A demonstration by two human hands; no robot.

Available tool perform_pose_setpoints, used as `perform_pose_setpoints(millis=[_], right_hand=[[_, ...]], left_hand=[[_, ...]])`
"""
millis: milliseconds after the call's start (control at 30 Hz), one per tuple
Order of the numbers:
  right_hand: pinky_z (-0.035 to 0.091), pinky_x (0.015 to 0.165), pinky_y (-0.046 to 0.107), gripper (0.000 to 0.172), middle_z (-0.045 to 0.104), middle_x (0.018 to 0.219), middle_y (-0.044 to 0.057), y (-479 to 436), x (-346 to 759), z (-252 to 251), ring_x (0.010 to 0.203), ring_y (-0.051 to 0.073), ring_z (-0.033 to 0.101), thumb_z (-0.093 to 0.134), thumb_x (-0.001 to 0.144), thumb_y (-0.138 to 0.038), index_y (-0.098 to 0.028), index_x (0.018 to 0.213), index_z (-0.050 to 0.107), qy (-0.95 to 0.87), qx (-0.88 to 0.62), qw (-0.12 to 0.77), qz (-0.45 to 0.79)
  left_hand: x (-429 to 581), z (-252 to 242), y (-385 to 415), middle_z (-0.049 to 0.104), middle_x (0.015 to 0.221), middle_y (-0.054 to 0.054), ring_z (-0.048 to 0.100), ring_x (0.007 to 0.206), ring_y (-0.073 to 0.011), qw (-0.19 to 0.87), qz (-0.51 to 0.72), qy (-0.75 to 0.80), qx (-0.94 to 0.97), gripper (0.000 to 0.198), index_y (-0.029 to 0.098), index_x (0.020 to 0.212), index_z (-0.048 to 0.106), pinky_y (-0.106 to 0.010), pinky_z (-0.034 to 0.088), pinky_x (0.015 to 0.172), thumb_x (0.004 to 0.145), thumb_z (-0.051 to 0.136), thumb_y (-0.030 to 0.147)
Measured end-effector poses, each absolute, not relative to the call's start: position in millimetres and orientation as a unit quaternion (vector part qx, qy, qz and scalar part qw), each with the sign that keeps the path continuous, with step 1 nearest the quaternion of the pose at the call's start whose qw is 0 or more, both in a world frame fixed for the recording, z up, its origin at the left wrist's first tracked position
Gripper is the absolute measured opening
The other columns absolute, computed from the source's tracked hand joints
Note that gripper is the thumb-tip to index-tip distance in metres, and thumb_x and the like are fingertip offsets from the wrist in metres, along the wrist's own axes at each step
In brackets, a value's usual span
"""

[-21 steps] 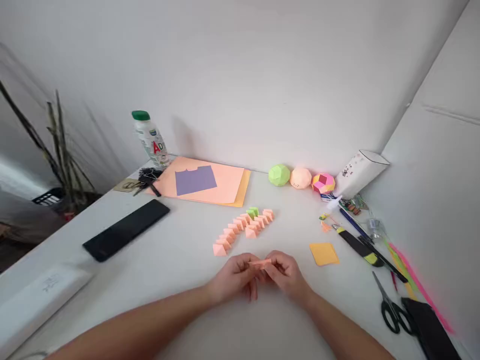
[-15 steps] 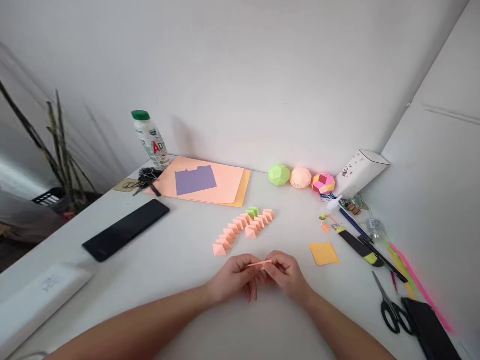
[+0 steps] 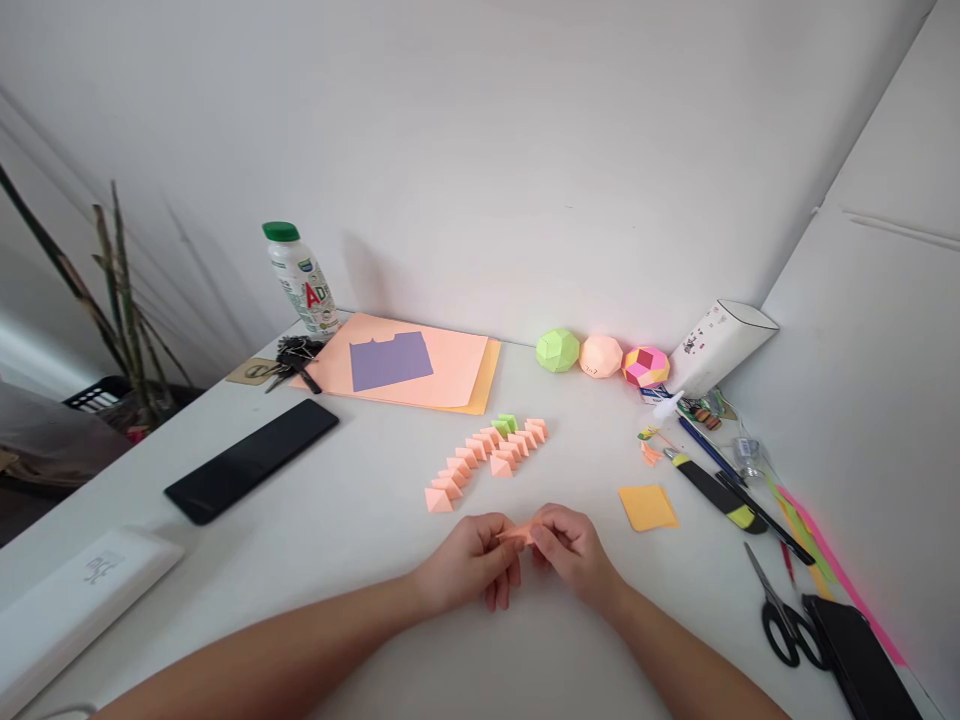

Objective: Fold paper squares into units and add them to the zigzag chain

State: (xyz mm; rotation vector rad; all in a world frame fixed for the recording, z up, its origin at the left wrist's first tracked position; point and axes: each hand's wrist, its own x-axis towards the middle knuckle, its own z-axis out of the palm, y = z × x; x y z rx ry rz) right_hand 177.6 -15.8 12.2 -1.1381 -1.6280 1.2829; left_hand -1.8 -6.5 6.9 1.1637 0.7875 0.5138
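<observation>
A small folded piece of peach paper is pinched between both hands above the near middle of the white table. My left hand grips its left end between thumb and index finger, the other fingers curled below. On its right end, my right hand closes with thumb and forefinger. The fingers hide much of the paper. Just beyond the hands stand two slanting rows of folded peach paper pieces, with a few green paper pieces at the far end. An orange paper square lies right of my right hand.
Scissors, a utility knife and pens lie at right. Three paper balls sit by the wall, near a white paper tube. At left are a black phone, a bottle, coloured sheets and a white box.
The peach paper has tilted in my fingers, so more of its flat face shows. Both hands have shifted only slightly; the things on the table stay put.
</observation>
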Motion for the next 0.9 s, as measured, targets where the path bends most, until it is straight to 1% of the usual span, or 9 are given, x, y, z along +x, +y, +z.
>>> perform_pose_setpoints(millis=[133,233,333,467,567,700,800,900], right_hand=[[0.038,0.056,0.025,0.014,0.049,0.068,-0.001,-15.7,176.9,9.8,0.060,0.012,0.047,0.055,0.081,-0.027,-0.017,0.071,0.054,-0.644,-0.418,0.381,0.515],[0.035,0.053,0.023,0.010,0.047,0.067,-0.002,-15.1,176.5,7.9,0.058,0.011,0.043,0.057,0.076,-0.019,-0.017,0.068,0.050,-0.642,-0.416,0.375,0.524],[0.032,0.050,0.022,0.009,0.045,0.064,-0.002,-14.9,176.7,6.9,0.055,0.010,0.040,0.054,0.072,-0.013,-0.017,0.066,0.049,-0.648,-0.427,0.360,0.518],[0.034,0.051,0.023,0.011,0.048,0.065,-0.001,-15.2,176.5,6.8,0.056,0.011,0.043,0.051,0.068,-0.008,-0.017,0.064,0.048,-0.672,-0.424,0.357,0.491],[0.035,0.052,0.024,0.012,0.048,0.065,-0.001,-15.7,175.9,7.0,0.057,0.011,0.045,0.050,0.066,-0.007,-0.018,0.061,0.046,-0.680,-0.419,0.356,0.485],[0.034,0.050,0.023,0.012,0.047,0.064,-0.001,-16.0,177.0,6.6,0.055,0.011,0.043,0.050,0.065,-0.007,-0.018,0.060,0.045,-0.665,-0.420,0.360,0.501],[0.033,0.048,0.022,0.012,0.046,0.064,-0.002,-15.2,180.6,5.8,0.053,0.010,0.042,0.050,0.066,-0.008,-0.017,0.061,0.045,-0.628,-0.419,0.372,0.540],[0.037,0.049,0.024,0.013,0.047,0.067,-0.001,-13.5,184.8,5.2,0.054,0.010,0.045,0.049,0.071,-0.012,-0.018,0.062,0.042,-0.583,-0.398,0.399,0.586]], left_hand=[[-1.3,5.5,-6.8,0.061,0.061,0.001,0.057,0.045,-0.0116,0.726,0.237,0.358,0.537,0.028,0.018,0.073,0.046,-0.021,0.042,0.041,0.085,0.046,0.043],[-0.9,4.5,-8.3,0.060,0.062,0.001,0.057,0.045,-0.0111,0.714,0.240,0.361,0.550,0.024,0.017,0.073,0.048,-0.021,0.042,0.041,0.085,0.045,0.039],[-0.7,4.3,-10.4,0.059,0.064,0.002,0.057,0.046,-0.0107,0.697,0.243,0.371,0.563,0.020,0.017,0.075,0.049,-0.021,0.042,0.042,0.085,0.043,0.033],[-0.9,5.1,-13.0,0.059,0.065,0.002,0.057,0.047,-0.0104,0.683,0.240,0.376,0.578,0.013,0.018,0.074,0.049,-0.020,0.041,0.042,0.083,0.044,0.027],[-0.9,5.9,-13.0,0.058,0.060,0.003,0.055,0.045,-0.0098,0.674,0.230,0.377,0.592,0.013,0.017,0.070,0.047,-0.020,0.039,0.042,0.081,0.047,0.024],[-1.0,7.3,-11.8,0.055,0.050,0.004,0.051,0.042,-0.0093,0.682,0.227,0.368,0.590,0.018,0.018,0.069,0.044,-0.020,0.037,0.042,0.083,0.047,0.029],[-1.4,8.0,-11.3,0.058,0.055,0.003,0.052,0.042,-0.0098,0.707,0.232,0.363,0.561,0.022,0.018,0.072,0.045,-0.020,0.038,0.041,0.084,0.046,0.036],[-1.9,7.3,-10.6,0.060,0.059,0.001,0.053,0.042,-0.0103,0.721,0.240,0.365,0.538,0.024,0.018,0.074,0.045,-0.021,0.039,0.040,0.083,0.047,0.041]])
